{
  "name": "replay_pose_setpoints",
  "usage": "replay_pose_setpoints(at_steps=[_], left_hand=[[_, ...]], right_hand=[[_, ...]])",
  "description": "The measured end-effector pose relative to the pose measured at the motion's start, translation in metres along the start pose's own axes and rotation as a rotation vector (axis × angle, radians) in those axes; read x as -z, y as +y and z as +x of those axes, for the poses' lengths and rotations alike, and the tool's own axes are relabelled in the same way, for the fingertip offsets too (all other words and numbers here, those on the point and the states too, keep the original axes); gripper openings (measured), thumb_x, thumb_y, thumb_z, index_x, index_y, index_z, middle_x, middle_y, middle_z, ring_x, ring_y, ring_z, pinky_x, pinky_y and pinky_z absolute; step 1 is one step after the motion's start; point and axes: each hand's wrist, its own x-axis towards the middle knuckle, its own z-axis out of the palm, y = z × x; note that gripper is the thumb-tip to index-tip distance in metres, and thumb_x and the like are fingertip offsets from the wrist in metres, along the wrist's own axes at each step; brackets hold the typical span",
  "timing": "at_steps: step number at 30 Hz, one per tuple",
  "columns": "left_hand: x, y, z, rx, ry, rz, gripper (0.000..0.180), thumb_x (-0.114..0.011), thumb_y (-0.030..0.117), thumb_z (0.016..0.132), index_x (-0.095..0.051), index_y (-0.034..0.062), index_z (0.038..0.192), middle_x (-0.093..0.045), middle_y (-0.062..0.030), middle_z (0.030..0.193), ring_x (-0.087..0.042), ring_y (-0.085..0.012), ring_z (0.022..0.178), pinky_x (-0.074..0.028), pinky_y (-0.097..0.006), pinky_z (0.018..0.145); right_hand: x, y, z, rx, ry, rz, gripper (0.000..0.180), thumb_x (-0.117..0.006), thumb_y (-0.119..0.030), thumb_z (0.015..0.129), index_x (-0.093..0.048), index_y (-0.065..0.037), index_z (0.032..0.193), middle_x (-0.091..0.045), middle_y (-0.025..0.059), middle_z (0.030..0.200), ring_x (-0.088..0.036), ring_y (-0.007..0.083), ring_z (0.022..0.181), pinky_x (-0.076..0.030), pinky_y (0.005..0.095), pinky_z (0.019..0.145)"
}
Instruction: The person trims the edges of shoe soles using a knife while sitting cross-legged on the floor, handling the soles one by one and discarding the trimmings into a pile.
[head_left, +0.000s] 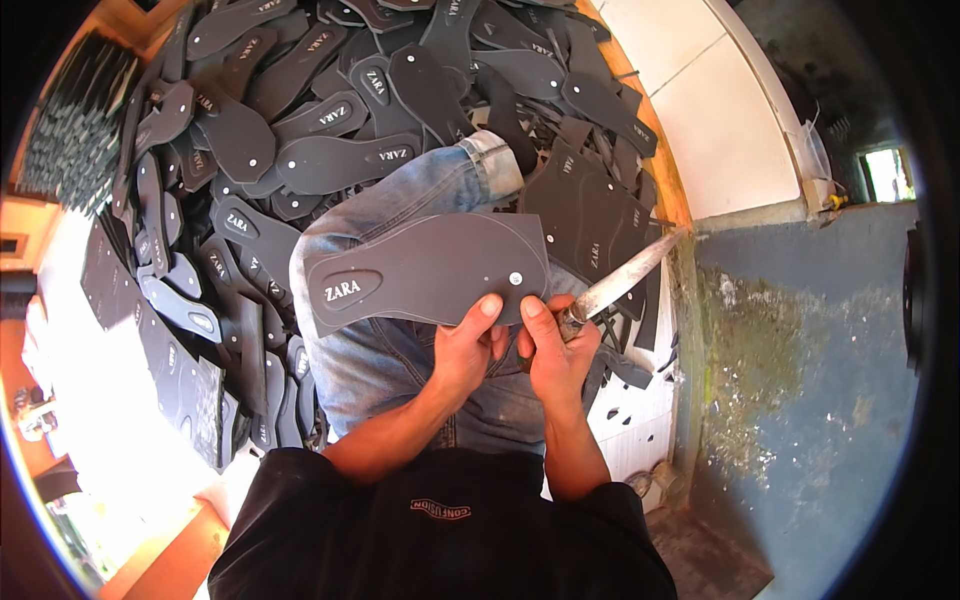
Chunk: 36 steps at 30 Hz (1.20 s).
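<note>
A dark grey foam sandal sole blank (425, 262) lies across my lap in front of me, with a raised oval and white print at its left end and a small white dot near its right end. Its right end still has straight, square-cut edges around a sole outline. My left hand (466, 345) pinches the near edge, thumb on top. Beside it, my right hand (560, 350) has its thumb at the same edge, while its fingers wrap round the handle of a knife (630, 274). The worn blade points up and to the right, apart from the blank.
A big heap of cut grey soles (330, 120) spreads ahead and to the left. Uncut foam sheets (580, 215) lie right of my knee. A stack of strips (80, 125) stands far left. The stained blue-grey wall (800, 350) and a white tiled surface (720, 110) border the right.
</note>
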Motion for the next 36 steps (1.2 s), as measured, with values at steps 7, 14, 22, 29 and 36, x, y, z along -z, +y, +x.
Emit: replay_pose_setpoints(at_steps=[7,14,22,29,36], left_hand=[[-0.040,-0.006,0.003,0.148,0.077,-0.134,0.018,-0.058,0.026,0.090,-0.055,0.0083,0.091,-0.052,0.0001,0.066,-0.045,-0.0077,0.050,-0.034,-0.021,0.040],[-0.027,-0.020,0.003,0.290,0.003,-0.103,0.015,-0.060,0.022,0.089,-0.056,0.0084,0.093,-0.057,-0.0005,0.074,-0.047,-0.0060,0.052,-0.035,-0.021,0.039],[-0.014,-0.026,0.005,0.264,0.024,-0.073,0.017,-0.060,0.025,0.090,-0.056,0.0081,0.094,-0.054,0.0003,0.071,-0.046,-0.0049,0.053,-0.037,-0.020,0.041],[-0.022,-0.018,0.015,0.242,0.061,-0.040,0.018,-0.060,0.026,0.089,-0.056,0.0088,0.094,-0.053,0.0010,0.070,-0.047,-0.0052,0.053,-0.037,-0.020,0.041],[-0.011,-0.020,0.015,0.207,0.035,-0.075,0.017,-0.065,0.023,0.086,-0.057,0.0080,0.092,-0.054,-0.0005,0.072,-0.048,-0.0068,0.052,-0.038,-0.021,0.038]], right_hand=[[0.069,0.030,-0.022,0.127,0.154,-0.639,0.041,-0.062,-0.028,0.088,-0.046,-0.001,0.061,-0.042,0.0082,0.044,-0.038,0.0132,0.040,-0.032,0.0321,0.040],[0.097,0.033,-0.046,-0.003,0.192,-0.823,0.042,-0.063,-0.022,0.088,-0.041,-0.002,0.059,-0.034,0.0000,0.047,-0.029,0.0070,0.048,-0.026,0.0276,0.042],[0.083,0.059,-0.060,0.010,0.237,-0.891,0.039,-0.065,-0.024,0.086,-0.047,-0.002,0.059,-0.043,0.0102,0.044,-0.040,0.0209,0.037,-0.033,0.0353,0.040],[0.079,0.065,-0.053,0.018,0.229,-0.984,0.036,-0.063,-0.022,0.086,-0.047,-0.002,0.060,-0.047,0.0153,0.046,-0.048,0.0345,0.041,-0.036,0.0413,0.042],[0.069,0.061,-0.051,-0.039,0.211,-0.986,0.034,-0.062,-0.018,0.085,-0.048,-0.001,0.060,-0.046,0.0165,0.046,-0.048,0.0345,0.040,-0.037,0.0419,0.043]])
